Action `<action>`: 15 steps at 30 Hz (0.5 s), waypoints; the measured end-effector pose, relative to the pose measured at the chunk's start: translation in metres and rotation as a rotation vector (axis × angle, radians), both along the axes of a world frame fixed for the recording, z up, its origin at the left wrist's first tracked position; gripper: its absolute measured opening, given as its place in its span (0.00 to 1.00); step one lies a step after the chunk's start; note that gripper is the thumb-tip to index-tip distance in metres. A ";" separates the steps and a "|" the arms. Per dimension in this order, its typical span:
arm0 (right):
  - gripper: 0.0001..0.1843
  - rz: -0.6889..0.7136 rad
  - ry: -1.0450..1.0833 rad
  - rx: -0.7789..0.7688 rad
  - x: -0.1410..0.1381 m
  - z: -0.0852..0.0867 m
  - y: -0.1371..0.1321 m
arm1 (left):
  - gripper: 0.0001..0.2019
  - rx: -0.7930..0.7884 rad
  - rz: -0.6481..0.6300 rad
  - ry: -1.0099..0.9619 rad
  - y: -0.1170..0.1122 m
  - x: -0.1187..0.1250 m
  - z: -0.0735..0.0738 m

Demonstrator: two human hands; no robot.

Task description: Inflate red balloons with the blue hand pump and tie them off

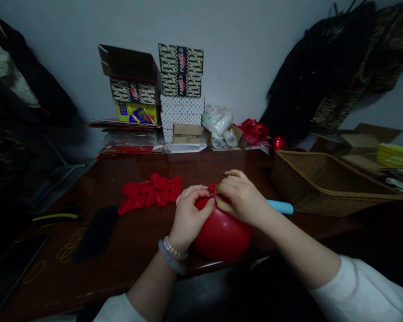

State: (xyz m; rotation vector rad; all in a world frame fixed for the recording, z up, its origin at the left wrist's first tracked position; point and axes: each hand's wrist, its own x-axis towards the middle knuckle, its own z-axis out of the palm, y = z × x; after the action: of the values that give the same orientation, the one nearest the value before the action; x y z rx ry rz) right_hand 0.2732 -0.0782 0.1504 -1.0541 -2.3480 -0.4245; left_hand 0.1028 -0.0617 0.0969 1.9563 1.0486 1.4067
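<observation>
An inflated red balloon (223, 237) rests at the front edge of the dark wooden table (147, 243), its neck pointing up. My left hand (193, 212) pinches the neck between thumb and fingers. From the other side my right hand (240, 197) closes on the same neck, a thin dark strand showing by its fingers; the exact grip is hidden. A pile of flat red balloons (152, 192) lies to the left of my hands. Behind my right forearm a light blue tube (280, 206), perhaps a pump, sticks out.
A wicker basket (336, 183) stands at the right. On the left lie a dark phone (97, 232), loose rubber bands (70, 246) and a larger dark device (15, 268). Stacked boxes (181, 71) and plastic bags (218, 120) line the wall; dark coats (319, 58) hang at right.
</observation>
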 end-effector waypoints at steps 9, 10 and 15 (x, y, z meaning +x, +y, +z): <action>0.02 0.021 0.298 -0.161 0.003 -0.004 -0.003 | 0.01 0.054 0.041 0.055 -0.002 0.000 0.006; 0.02 0.022 0.324 -0.194 0.003 -0.004 -0.003 | 0.01 0.061 0.045 0.052 -0.003 0.000 0.006; 0.05 0.048 0.390 -0.296 0.003 0.000 -0.005 | 0.02 0.035 0.045 -0.029 0.000 -0.003 0.002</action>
State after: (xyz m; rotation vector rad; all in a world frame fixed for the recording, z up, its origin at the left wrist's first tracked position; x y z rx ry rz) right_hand 0.2762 -0.0837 0.1503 -1.0939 -2.1135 0.1450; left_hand 0.1001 -0.0621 0.0984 1.9421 1.0671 1.4830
